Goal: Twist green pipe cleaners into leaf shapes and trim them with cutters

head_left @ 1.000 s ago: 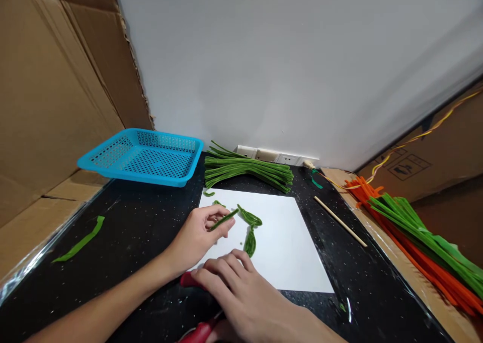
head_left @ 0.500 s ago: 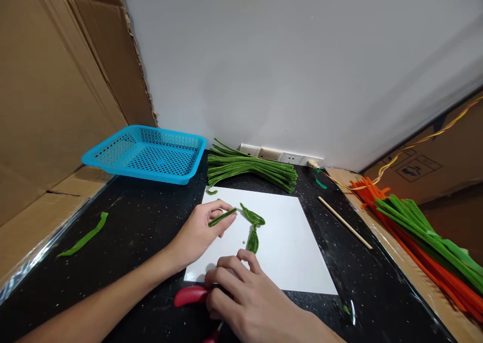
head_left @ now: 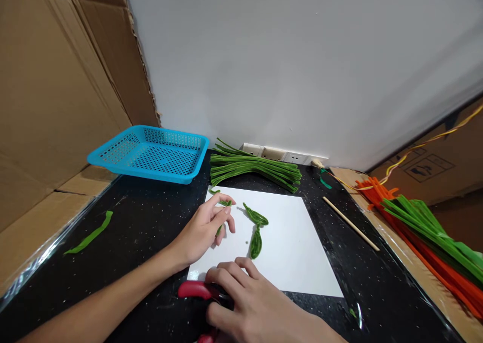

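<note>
My left hand [head_left: 204,228] is over the left part of a white sheet of paper [head_left: 290,252], thumb and fingers closed on a short green pipe cleaner [head_left: 219,231], partly hidden by the fingers. My right hand [head_left: 241,297] is at the paper's front edge, its fingers curled over red-handled pliers [head_left: 196,289]; the jaws are hidden beneath it. Between the hands and the paper's middle lie two joined leaf-shaped loops of green pipe cleaner, an upper loop [head_left: 256,216] and a lower loop [head_left: 256,243]. A small curved green piece [head_left: 214,191] lies at the paper's far left corner.
A blue basket [head_left: 151,174] stands back left, beside a bundle of green pipe cleaners [head_left: 256,169] by the wall sockets [head_left: 296,158]. A wooden stick [head_left: 350,224] lies right. Orange strips [head_left: 415,237] and green strips [head_left: 433,227] lie far right; a green strip [head_left: 90,235] lies left.
The pipe cleaner in my left hand has turned and now shows mostly behind the fingers. My right hand has slid slightly down the pliers. The view has shifted a little.
</note>
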A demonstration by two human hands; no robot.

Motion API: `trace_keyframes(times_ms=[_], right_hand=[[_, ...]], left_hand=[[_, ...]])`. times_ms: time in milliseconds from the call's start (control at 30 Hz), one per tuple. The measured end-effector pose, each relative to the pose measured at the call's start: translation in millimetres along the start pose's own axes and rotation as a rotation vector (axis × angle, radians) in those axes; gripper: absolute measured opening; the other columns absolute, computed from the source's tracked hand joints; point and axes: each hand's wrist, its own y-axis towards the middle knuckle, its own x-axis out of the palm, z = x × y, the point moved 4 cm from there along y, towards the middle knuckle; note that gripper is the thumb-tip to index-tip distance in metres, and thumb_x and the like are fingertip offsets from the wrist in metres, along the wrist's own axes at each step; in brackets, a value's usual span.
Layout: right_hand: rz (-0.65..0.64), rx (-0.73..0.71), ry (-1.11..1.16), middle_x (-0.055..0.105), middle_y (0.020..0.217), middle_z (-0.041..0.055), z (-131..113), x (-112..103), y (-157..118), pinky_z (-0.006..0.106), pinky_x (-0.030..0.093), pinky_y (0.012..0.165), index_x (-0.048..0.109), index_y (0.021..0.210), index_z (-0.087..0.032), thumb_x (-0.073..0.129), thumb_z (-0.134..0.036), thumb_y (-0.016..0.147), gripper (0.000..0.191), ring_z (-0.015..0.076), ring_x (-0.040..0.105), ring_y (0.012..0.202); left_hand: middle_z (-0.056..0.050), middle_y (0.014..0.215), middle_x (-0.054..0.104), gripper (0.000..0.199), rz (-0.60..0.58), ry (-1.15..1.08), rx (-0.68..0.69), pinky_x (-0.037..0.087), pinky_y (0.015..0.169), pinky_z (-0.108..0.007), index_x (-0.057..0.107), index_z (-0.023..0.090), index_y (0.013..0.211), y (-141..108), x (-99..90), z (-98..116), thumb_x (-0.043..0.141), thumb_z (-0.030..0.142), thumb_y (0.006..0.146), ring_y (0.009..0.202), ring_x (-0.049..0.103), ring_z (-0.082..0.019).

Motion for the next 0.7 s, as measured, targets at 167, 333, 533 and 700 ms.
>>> trace_keyframes(times_ms=[167,333,533,700], right_hand=[[0.161,-0.036,-0.087,0.074,0.117,0.0077,-1.7,-18.2,2.7,0.034,0.045,0.086,0.065,0.094,-0.021,0.056,-0.019,0.106,0.015,0.0208,0.062,0.102],[0.231,0.080,-0.121,0.077,0.119,0.0065,5.2,-36.0,-0.7,0.033,0.044,0.086,0.070,0.093,-0.019,0.059,-0.023,0.107,0.018,0.0197,0.063,0.110],[0.335,0.213,-0.133,0.079,0.102,0.0059,17.3,-48.3,-5.2,0.034,0.045,0.081,0.069,0.092,-0.017,0.063,-0.021,0.106,0.016,0.0204,0.064,0.096],[0.348,0.225,-0.185,0.079,0.100,0.0069,24.4,-53.7,-8.4,0.035,0.047,0.082,0.070,0.091,-0.017,0.061,-0.021,0.107,0.019,0.0206,0.064,0.095]], left_hand=[[0.002,0.076,0.065,0.032,0.014,-0.015,0.007,0.031,0.036,-0.015,0.052,0.020,0.115,4.0,-1.1,-2.3,0.056,0.049,0.102,0.043,0.046,-0.006],[0.003,0.069,0.063,0.036,0.022,-0.037,0.002,0.033,0.036,-0.015,0.055,0.018,0.110,6.4,-4.7,-3.5,0.060,0.053,0.099,0.043,0.049,-0.007],[0.002,0.070,0.063,0.042,-0.018,-0.045,-0.051,0.029,0.033,-0.017,0.060,0.018,0.107,3.0,-5.3,-1.3,0.063,0.058,0.097,0.039,0.046,-0.007],[0.001,0.065,0.064,0.041,-0.061,-0.081,-0.034,0.024,0.034,-0.017,0.063,0.017,0.100,0.4,-4.6,2.2,0.062,0.058,0.098,0.038,0.043,-0.006]])
